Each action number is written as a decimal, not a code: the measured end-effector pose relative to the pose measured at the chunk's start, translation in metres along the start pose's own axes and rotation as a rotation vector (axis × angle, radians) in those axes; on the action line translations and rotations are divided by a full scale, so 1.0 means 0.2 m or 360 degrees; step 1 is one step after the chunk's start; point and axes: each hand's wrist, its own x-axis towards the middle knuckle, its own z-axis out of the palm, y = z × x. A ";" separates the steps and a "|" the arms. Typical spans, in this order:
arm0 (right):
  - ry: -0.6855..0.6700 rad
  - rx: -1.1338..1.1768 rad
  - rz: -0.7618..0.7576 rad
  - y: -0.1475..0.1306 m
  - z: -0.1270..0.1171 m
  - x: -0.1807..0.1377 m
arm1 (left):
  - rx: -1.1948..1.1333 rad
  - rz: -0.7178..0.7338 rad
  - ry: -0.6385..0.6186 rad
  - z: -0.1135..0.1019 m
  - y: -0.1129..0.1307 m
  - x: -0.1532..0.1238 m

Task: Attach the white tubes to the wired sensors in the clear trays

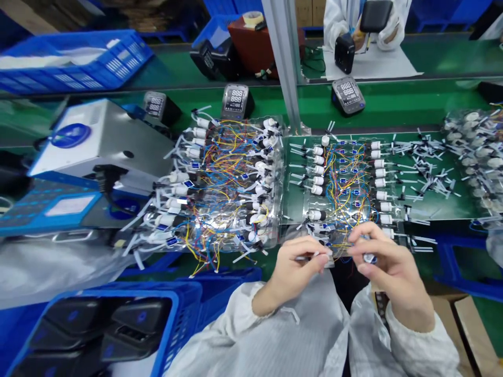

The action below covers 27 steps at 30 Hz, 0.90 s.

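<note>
My left hand (298, 264) is closed in a pinch at the table's front edge, with a thin white tube (316, 254) showing at its fingertips. Just to the right, my right hand (387, 267) curls its fingers round a small part with a shiny round end (369, 258), mostly hidden by the fingers. Beyond both hands lies a clear plastic tray (314, 201) with white-and-black cylindrical pumps (379, 163) in two columns, joined by coloured wires (340, 180). Loose white tubes with black connectors (428, 167) are scattered to the right of it.
Another wired tray of pumps (236, 173) lies left, beside a grey metal box (110, 141). Display units (236, 100) stand behind, near a metal post (285, 63). A blue crate (184, 314) holds black housings at lower left. Across the line, a co-worker's sleeved hands (389, 34) hold a black unit.
</note>
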 end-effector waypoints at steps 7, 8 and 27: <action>0.0005 0.0211 0.0190 0.14 0.15 -0.01 | 0.0230 0.0044 0.0035 -0.07 -0.03 -0.02; -0.0018 0.0200 0.0147 0.14 0.16 -0.01 | 0.0219 -0.0006 0.0022 -0.07 -0.04 -0.03; 0.0088 0.0430 -0.0028 0.17 0.18 0.03 | 0.0136 -0.0024 -0.0126 -0.05 -0.10 -0.04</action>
